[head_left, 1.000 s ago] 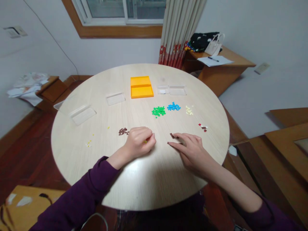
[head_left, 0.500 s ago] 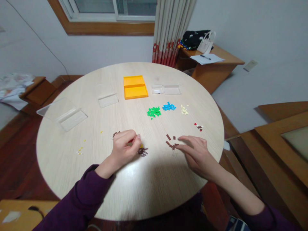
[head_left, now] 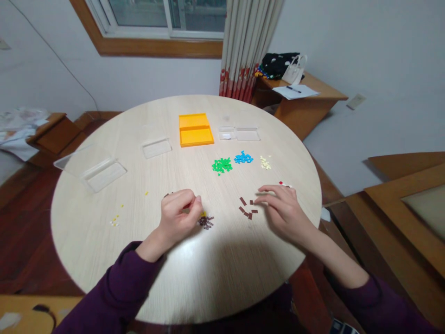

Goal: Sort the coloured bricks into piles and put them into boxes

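My left hand (head_left: 179,213) is closed in a fist, resting at the middle of the table. By its thumb lies a small heap of dark brown pieces (head_left: 206,221) with a bit of yellow; whatever the fingers hold is hidden. Another few dark pieces peek out behind the knuckles. My right hand (head_left: 280,208) hovers with thumb and fingers apart, palm down, at the right of several loose flat brown tiles (head_left: 243,201). Its fingertips are close to the nearest tile, and nothing shows between them.
A green heap (head_left: 221,165), a blue heap (head_left: 244,158) and a cream heap (head_left: 265,162) lie beyond my hands. Farther back are an open yellow case (head_left: 196,137) and clear plastic boxes (head_left: 157,148). Tiny yellow bits (head_left: 115,220) are scattered at the left.
My right hand has drawn slightly up and away from the brown tiles, partly covering the red and white bits behind it. The left fist has hardly moved.
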### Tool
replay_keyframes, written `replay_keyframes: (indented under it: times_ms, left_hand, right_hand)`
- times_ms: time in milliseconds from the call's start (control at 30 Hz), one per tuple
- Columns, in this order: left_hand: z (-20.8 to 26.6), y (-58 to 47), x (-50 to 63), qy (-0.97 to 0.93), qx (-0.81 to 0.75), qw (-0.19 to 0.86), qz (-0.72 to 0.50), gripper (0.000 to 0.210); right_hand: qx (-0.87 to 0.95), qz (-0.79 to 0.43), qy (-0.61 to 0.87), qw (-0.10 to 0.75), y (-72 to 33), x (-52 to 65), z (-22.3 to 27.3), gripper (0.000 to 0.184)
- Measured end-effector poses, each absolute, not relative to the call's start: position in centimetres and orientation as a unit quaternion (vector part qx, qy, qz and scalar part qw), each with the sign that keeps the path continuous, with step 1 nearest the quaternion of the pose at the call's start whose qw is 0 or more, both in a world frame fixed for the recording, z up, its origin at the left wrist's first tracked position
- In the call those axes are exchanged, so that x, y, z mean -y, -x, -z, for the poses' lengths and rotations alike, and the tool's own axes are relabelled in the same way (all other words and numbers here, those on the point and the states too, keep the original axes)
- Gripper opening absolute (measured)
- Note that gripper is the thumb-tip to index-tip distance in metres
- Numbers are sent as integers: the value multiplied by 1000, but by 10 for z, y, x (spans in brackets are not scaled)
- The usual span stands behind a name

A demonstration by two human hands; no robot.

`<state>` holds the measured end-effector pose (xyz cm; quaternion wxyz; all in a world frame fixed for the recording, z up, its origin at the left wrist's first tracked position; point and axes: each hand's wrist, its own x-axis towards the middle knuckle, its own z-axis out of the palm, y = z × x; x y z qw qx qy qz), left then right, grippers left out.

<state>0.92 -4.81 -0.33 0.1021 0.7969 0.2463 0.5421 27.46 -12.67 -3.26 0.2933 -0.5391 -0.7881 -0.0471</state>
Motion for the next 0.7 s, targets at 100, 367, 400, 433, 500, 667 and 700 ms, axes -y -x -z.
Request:
replay_keyframes:
  times_ms: [100,367,400,433,500,667,700]
  left_hand:
    - [4,-10,48,-792,-246,89,-551,40]
    - [19,-37,82,-865,-103,83,-484,31]
    - [21,-39,86,-871,-93,78,-476,29]
    - [23,-40,89,-875,-87,74,-471,28]
    - [26,-41,93,-880,-78,68,-463,26]
    - [34,-38,98,-913,-38,54,-402,27]
    - [35,-39,99,-922,-30,51,-383,28]
  right_hand:
    - [794,18,557,243,-268,97,22,36]
    - [838,-10,536,104,-233,33,19,46]
    - [840,-9,533,104,-232,30,19,46]
    - [842,-9,529,104,-232,29,20,45]
    - [847,-12,521,105,-232,30,19,45]
    - [867,-14,488,104,-231,40,19,43]
    - [870,-14,482,104,-229,40,20,43]
